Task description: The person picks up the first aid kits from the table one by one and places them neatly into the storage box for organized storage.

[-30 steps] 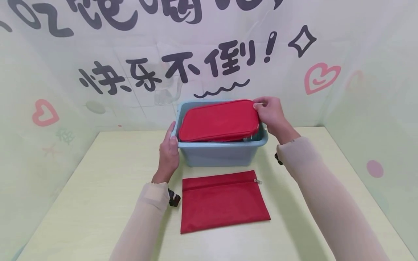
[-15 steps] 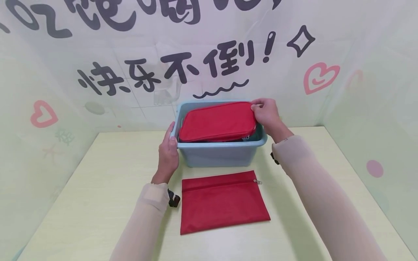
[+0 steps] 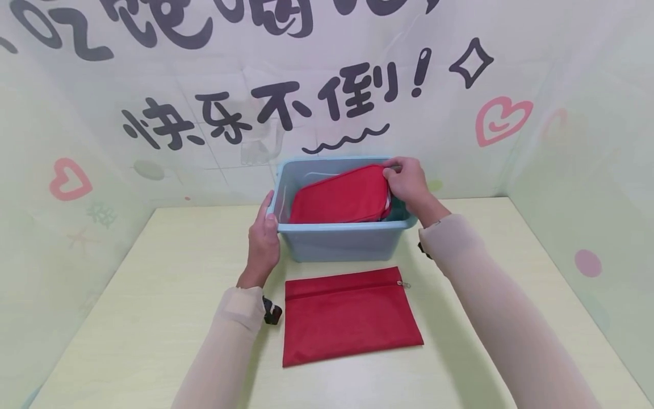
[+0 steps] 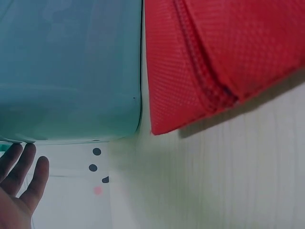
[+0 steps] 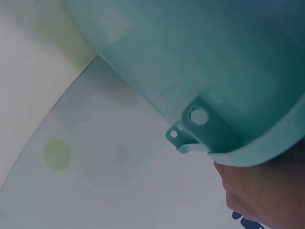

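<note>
A light-blue plastic bin [image 3: 339, 241] stands at the back of the table. My left hand [image 3: 264, 233] holds its left rim near the front corner, thumb over the rim and fingers along the outside. In the left wrist view, the fingers [image 4: 35, 186] reach up to the bin's edge. Inside the bin a red zip pouch [image 3: 342, 196] with rounded corners lies tilted, its lower part below the front rim. My right hand [image 3: 407, 180] pinches the pouch's upper right corner above the bin. In the right wrist view this hand [image 5: 267, 191] is partly hidden behind the bin's rim.
A flat red zip bag [image 3: 352, 324] with a metal zip pull lies on the pale table [image 3: 168, 318] in front of the bin. Close behind the bin rises a white printed backdrop [image 3: 204, 165], with pale side walls left and right.
My right hand has moved left and slightly down with the pouch, which has sunk from across the bin's top to inside it. The left hand and the flat bag have stayed put.
</note>
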